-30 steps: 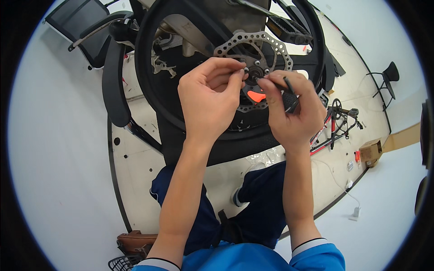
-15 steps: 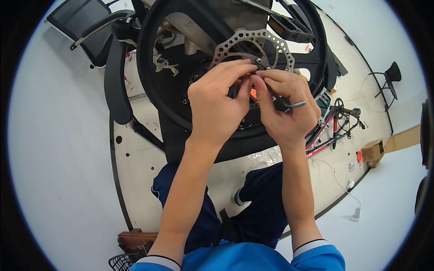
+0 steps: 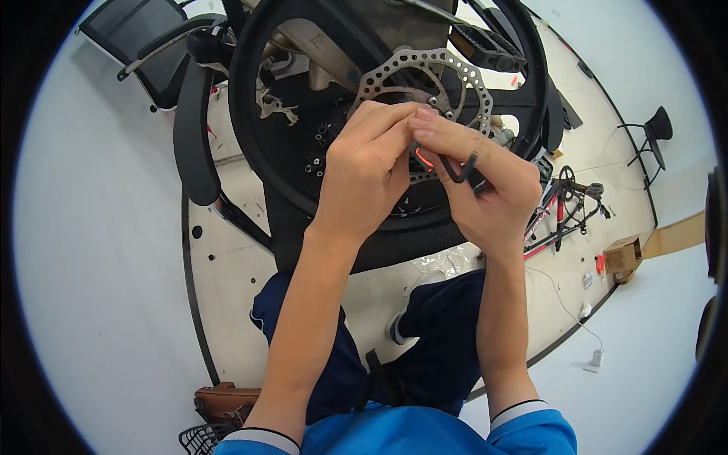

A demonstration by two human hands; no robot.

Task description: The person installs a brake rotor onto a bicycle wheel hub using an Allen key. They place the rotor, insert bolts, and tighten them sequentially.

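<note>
A silver bicycle brake disc (image 3: pixel 481 97) with drilled holes sits at the hub of a black spoked wheel (image 3: pixel 250 136). Over the disc's near side both hands meet at the fingertips. My right hand (image 3: pixel 497 182) is closed round a dark L-shaped hex key (image 3: pixel 458 176), whose bent end sticks out between thumb and fingers. The key's far end is hidden behind the fingers. My left hand (image 3: pixel 356 178) is curled with its fingertips against the right ones; what it pinches, if anything, is covered. Bolt heads (image 3: pixel 433 101) show on the disc just beyond the fingers.
Beneath the wheel is a black chair seat (image 3: pixel 303 243) with an armrest (image 3: pixel 195 136) at the left. Small loose bolts (image 3: pixel 315 163) lie inside the rim's left side. A bicycle pedal (image 3: pixel 489 49) is beyond the disc. A bike frame (image 3: pixel 561 212) and cardboard box (image 3: pixel 624 254) stand at right.
The hex key has turned in my right hand, its bent end now pointing up instead of to the right. My right fingers have closed over toward the left fingertips, and both hands have shifted slightly.
</note>
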